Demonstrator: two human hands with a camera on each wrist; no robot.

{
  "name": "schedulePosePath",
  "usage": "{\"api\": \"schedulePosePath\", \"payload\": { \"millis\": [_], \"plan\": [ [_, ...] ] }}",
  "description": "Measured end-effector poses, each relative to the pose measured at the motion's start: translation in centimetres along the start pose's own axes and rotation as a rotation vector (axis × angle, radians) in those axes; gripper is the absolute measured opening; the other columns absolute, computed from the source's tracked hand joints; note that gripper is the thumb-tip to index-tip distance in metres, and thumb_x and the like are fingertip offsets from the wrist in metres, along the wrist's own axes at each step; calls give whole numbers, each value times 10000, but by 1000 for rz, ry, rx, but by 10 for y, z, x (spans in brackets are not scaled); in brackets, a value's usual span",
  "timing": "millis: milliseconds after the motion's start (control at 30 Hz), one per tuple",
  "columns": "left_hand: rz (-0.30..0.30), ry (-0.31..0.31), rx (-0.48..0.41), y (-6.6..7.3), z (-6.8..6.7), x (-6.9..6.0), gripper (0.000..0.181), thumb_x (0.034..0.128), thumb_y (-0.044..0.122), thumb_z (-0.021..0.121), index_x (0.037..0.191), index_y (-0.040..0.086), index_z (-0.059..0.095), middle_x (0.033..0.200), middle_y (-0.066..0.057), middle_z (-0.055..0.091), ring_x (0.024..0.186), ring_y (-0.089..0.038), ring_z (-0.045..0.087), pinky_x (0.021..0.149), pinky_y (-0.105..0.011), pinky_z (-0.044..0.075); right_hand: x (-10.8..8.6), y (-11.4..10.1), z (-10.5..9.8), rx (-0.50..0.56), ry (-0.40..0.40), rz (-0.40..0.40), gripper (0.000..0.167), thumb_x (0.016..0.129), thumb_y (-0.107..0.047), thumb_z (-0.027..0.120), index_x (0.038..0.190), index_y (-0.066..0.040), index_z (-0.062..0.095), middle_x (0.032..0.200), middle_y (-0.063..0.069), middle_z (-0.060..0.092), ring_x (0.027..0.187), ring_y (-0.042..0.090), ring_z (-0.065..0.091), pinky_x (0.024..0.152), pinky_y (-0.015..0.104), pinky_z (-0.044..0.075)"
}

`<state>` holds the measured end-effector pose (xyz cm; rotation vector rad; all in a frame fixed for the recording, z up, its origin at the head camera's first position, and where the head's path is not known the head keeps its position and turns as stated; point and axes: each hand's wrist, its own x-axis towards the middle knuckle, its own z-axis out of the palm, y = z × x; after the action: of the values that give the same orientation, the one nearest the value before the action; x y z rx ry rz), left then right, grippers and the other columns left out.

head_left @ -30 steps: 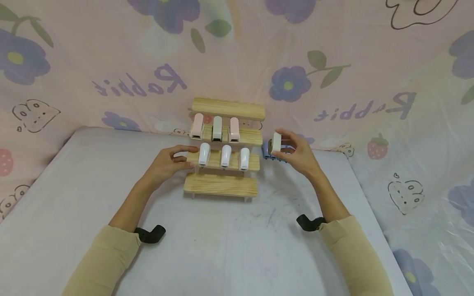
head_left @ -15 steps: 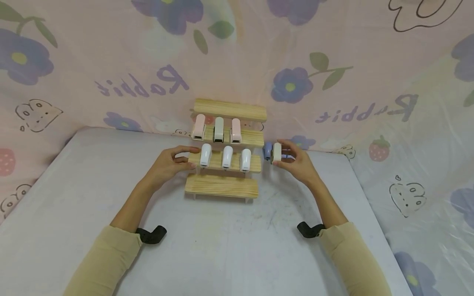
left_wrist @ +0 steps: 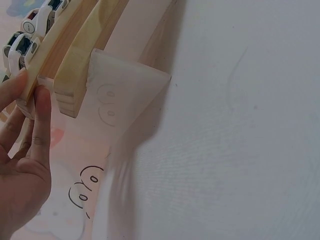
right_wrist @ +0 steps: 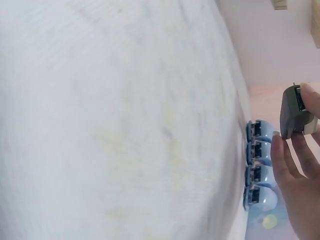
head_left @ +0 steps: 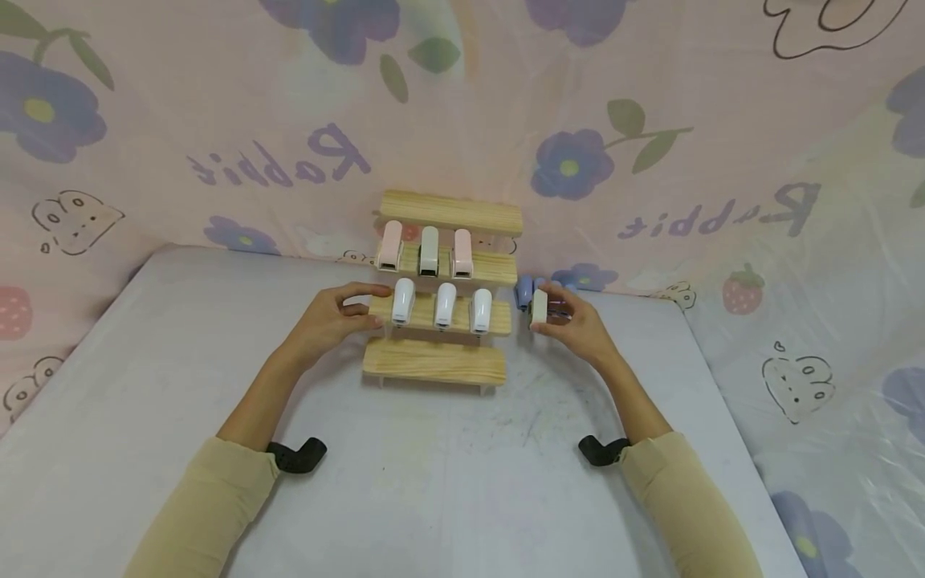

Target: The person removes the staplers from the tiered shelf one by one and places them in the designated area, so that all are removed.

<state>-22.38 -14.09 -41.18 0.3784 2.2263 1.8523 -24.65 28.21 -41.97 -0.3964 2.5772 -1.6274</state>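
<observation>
A tiered wooden shelf (head_left: 433,363) stands on the table; two of its boards carry small staplers. Two pink staplers (head_left: 391,246) flank a pale green stapler (head_left: 429,251) on the upper of these boards, and three white staplers (head_left: 446,306) sit on the board below. My left hand (head_left: 332,319) pinches that lower board's left end between thumb and fingers, as the left wrist view shows. Right of the shelf, my right hand (head_left: 581,325) grips a stapler with a pale top and dark base (right_wrist: 295,112). Several blue staplers (right_wrist: 261,175) stand in a row beside it.
The shelf's top board (head_left: 451,212) and bottom board hold nothing. A patterned cloth (head_left: 448,104) hangs close behind the shelf. The white tabletop (head_left: 433,482) stretches in front. A black curved piece (head_left: 299,456) sticks out at each wrist.
My right hand has lowered the pale-topped stapler toward the table, and more of the blue staplers shows behind it. The left hand stays at the board's end.
</observation>
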Motion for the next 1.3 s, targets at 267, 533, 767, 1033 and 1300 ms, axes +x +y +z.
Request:
{"api": "schedulePosePath", "payload": {
  "millis": [267, 533, 767, 1033, 1300],
  "plan": [
    [5, 8, 14, 1, 0, 2, 504, 849, 217, 812, 1318, 146, 642, 1450, -23, 500, 1104, -253, 619, 873, -298, 512, 5, 18, 2, -61, -8, 28, 721, 821, -90, 823, 1455, -84, 481, 1292, 219, 567, 1141, 390, 592, 817, 233, 541],
    [7, 12, 23, 0, -1, 1, 502, 851, 218, 810, 1318, 142, 641, 1491, -30, 460, 1166, -292, 593, 918, -343, 491, 7, 21, 7, -68, -9, 35, 732, 805, -56, 828, 1451, -79, 484, 1302, 207, 572, 1176, 373, 589, 881, 296, 539],
    [-1, 19, 30, -2, -1, 1, 499, 852, 208, 809, 1315, 127, 642, 1479, -49, 470, 1126, -273, 605, 910, -329, 488, 7, 22, 12, -96, -22, 31, 722, 791, -91, 846, 1430, -78, 509, 1293, 205, 593, 1155, 364, 607, 918, 386, 530],
    [-4, 14, 28, -1, 0, 2, 503, 847, 217, 813, 1313, 131, 643, 1466, -40, 484, 1118, -263, 615, 909, -326, 487, 7, 23, 12, -213, -8, 56, 706, 791, -170, 859, 1415, -120, 532, 1286, 171, 610, 1110, 325, 619, 930, 465, 509],
    [-15, 14, 39, -2, -1, 1, 515, 839, 263, 820, 1312, 157, 645, 1469, -20, 475, 1116, -268, 605, 893, -317, 492, 8, 24, 11, -158, -51, 86, 734, 802, -74, 834, 1449, -77, 485, 1329, 211, 573, 1088, 359, 621, 889, 420, 520]
  ]
}}
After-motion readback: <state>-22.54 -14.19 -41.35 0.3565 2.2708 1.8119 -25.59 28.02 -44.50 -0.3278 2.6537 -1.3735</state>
